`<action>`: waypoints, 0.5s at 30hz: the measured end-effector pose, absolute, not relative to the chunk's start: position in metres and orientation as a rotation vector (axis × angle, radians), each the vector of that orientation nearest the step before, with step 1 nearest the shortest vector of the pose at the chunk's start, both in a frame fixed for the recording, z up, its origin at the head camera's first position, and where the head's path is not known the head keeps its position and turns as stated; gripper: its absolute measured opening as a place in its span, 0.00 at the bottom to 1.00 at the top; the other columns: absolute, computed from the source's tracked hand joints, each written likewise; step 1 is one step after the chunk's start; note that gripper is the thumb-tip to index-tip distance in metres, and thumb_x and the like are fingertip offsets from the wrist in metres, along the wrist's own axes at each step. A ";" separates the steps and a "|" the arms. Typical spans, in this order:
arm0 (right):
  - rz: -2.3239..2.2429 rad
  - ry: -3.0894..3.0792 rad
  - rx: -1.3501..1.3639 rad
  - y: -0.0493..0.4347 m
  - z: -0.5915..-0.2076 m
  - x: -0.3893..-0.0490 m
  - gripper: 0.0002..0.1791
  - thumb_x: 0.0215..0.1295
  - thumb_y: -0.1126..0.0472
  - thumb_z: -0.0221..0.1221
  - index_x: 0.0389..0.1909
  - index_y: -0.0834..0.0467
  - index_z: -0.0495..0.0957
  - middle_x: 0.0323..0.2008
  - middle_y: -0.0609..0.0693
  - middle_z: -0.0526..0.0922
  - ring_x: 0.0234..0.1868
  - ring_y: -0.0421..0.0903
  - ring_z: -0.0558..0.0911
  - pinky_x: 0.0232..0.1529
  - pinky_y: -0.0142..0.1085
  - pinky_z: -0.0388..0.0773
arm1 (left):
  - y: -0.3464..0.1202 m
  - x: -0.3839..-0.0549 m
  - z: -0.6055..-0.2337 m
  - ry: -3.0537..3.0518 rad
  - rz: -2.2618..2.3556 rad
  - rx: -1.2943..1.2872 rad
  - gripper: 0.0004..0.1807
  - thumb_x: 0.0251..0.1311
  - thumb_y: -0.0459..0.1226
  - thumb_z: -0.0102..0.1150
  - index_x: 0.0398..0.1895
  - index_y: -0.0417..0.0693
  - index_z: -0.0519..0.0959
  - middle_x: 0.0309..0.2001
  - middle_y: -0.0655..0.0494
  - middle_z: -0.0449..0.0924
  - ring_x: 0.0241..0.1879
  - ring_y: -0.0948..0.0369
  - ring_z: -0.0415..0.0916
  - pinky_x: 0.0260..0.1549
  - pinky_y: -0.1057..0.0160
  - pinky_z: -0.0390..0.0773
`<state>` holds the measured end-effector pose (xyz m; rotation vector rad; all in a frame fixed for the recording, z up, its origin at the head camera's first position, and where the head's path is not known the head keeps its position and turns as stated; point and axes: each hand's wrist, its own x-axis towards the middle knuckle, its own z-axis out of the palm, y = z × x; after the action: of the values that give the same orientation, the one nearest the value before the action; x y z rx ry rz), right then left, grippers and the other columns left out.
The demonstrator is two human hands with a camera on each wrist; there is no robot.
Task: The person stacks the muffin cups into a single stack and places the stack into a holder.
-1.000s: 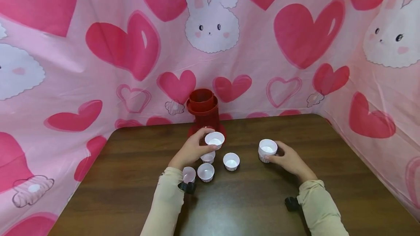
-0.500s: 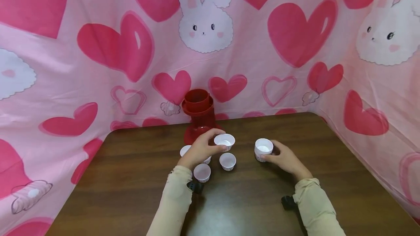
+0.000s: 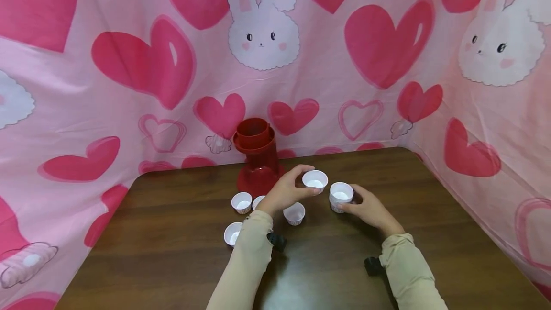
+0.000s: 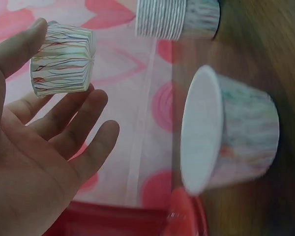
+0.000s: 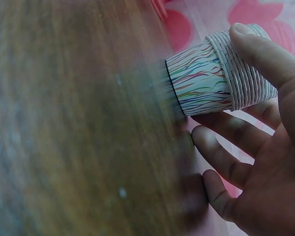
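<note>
My left hand pinches a small white paper cup by its side, thumb in front and fingers behind. Held above the table, mouth up, it is close to the left of a stack of nested paper cups. In the left wrist view this cup shows coloured wavy lines. My right hand grips the stack, which stands upright on the table. Many rims show along the stack in the right wrist view. One loose cup stands just below the left hand.
More loose paper cups stand at the left, one near the red stand, another partly behind the left sleeve. The red stand, round-based with a cup-shaped top, is at the table's back edge. A pink heart-print cloth hangs behind.
My left hand has carried its cup rightward, from above the loose cups to beside the stack. My right hand keeps its grip on the stack. The head view has shifted slightly.
</note>
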<state>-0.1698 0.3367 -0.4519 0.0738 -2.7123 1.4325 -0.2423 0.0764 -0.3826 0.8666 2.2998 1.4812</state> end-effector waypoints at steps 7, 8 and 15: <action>1.481 -2.707 0.076 0.335 -0.451 -0.170 0.34 0.60 0.52 0.72 0.63 0.61 0.74 0.52 0.57 0.81 0.49 0.52 0.78 0.51 0.48 0.75 | 0.101 -0.247 -0.396 2.269 1.498 0.867 0.33 0.58 0.43 0.73 0.67 0.51 0.74 0.55 0.59 0.78 0.55 0.57 0.75 0.51 0.60 0.78; 1.483 -2.710 0.072 0.336 -0.451 -0.170 0.34 0.60 0.51 0.72 0.63 0.61 0.74 0.53 0.57 0.81 0.49 0.52 0.78 0.51 0.48 0.75 | 0.103 -0.247 -0.397 2.268 1.491 0.864 0.32 0.58 0.43 0.73 0.66 0.51 0.74 0.55 0.59 0.78 0.55 0.56 0.75 0.51 0.60 0.78; 1.466 -2.725 0.070 0.338 -0.450 -0.170 0.34 0.60 0.51 0.72 0.63 0.61 0.74 0.53 0.58 0.81 0.49 0.53 0.79 0.50 0.48 0.76 | 0.115 -0.247 -0.399 2.265 1.415 0.869 0.33 0.59 0.44 0.72 0.68 0.51 0.74 0.57 0.58 0.78 0.56 0.55 0.75 0.52 0.57 0.78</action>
<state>-0.1704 0.3378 -0.4495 0.0698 -2.7247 1.4656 -0.2471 0.1155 -0.3992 0.8692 2.2654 1.4152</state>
